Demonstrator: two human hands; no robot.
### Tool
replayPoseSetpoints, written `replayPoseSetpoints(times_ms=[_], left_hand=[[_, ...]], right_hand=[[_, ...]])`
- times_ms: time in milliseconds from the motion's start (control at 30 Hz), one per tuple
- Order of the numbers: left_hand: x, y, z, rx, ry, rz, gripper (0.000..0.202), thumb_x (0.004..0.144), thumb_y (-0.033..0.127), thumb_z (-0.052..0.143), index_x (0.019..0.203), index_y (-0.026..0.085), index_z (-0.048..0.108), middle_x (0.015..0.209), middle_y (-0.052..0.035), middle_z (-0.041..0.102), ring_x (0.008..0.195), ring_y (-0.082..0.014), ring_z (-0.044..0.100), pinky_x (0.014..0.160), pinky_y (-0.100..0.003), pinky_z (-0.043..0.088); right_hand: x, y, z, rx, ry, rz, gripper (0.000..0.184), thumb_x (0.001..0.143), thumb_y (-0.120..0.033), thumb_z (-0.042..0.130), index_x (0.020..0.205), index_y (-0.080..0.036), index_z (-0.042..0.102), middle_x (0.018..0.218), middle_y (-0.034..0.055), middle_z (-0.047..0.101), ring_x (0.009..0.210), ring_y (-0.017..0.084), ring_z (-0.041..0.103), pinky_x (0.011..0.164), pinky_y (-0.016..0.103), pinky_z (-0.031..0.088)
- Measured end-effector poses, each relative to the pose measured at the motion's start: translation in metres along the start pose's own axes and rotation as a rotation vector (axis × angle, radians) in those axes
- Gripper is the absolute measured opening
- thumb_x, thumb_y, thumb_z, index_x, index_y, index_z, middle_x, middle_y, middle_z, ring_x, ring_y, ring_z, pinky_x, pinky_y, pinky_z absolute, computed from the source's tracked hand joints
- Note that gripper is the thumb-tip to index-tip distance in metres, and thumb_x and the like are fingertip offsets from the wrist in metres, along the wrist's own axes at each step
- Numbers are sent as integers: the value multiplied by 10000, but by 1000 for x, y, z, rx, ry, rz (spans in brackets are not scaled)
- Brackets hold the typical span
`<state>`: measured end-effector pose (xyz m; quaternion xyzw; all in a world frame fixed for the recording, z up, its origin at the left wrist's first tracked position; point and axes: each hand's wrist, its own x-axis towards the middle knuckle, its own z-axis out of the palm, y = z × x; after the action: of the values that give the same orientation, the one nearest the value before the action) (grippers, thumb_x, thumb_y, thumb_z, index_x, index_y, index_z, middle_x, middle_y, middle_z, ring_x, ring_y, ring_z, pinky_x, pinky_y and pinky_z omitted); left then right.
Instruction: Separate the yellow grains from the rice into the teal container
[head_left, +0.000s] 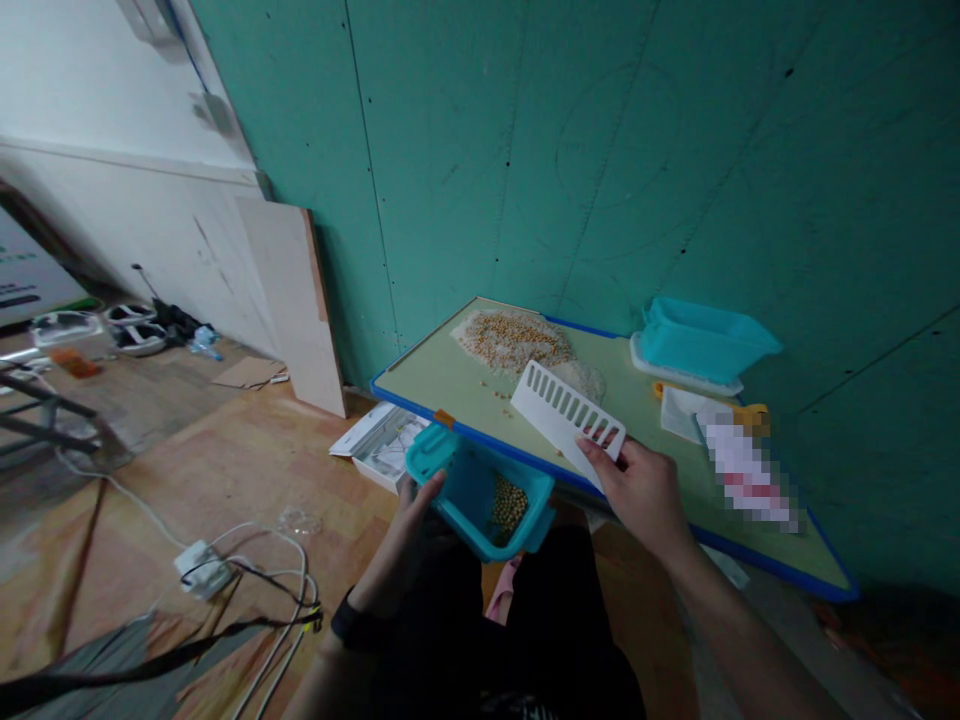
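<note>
My left hand grips the rim of a teal plastic box, tilted below the table's front edge. Some yellowish beans lie at the box's right end. In my right hand is a white slotted plastic plate, held by its right end over the table. Just beyond the plate spreads a pile of yellow beans mixed with white grains, which look like rice. A few loose beans are scattered in front of the pile.
On the blue-edged table, a second teal box stands on a white lid. Right of it are a yellow-handled item and a blurred packet. Behind rises a green wall; cables and a power strip lie on the floor.
</note>
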<state>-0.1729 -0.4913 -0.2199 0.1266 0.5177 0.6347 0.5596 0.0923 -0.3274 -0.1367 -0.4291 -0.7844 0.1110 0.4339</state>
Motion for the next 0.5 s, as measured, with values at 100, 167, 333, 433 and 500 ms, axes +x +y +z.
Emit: replayPoseSetpoints(times_ms=[100,167,333,433,500], left_hand=[[1,0,-1,-33,-17,-25,929,972,659,908,1750,386,479,1773,-171,626,1434,-423,781,1020,-520,728],[0,1,2,-49,-28,-38,979,944,658,935,1762,374,477,1742,-193,650,1431,-435,782,1042,-543,719],[-5,1,11,-29,-46,-54,950,951,679,918,1733,365,481,1689,-173,697,1450,-424,775,1162,-572,665],[-7,0,12,-42,-72,-48,901,999,664,876,1741,373,454,1723,-170,671,1480,-416,754,1183,-574,652],[-7,2,8,-20,-56,-20,878,1028,651,847,1755,389,431,1754,-166,640,1486,-408,744,1147,-556,671]], right_hand=[[-10,-10,-2,-5,24,-91,564,1099,-651,693,769,-223,856,753,147,871,611,292,840,556,313,548],[-16,-19,-1,-21,37,-161,554,1130,-605,686,772,-220,863,757,142,874,595,280,840,555,306,557],[-32,-42,11,-87,116,-284,515,1185,-509,648,854,-205,899,793,146,887,636,275,862,603,297,603],[-37,-47,12,-77,149,-296,517,1188,-510,650,856,-200,897,821,148,896,649,267,862,621,297,605],[-32,-41,9,-69,184,-270,541,1168,-560,671,821,-204,885,840,157,900,653,267,856,624,304,595]])
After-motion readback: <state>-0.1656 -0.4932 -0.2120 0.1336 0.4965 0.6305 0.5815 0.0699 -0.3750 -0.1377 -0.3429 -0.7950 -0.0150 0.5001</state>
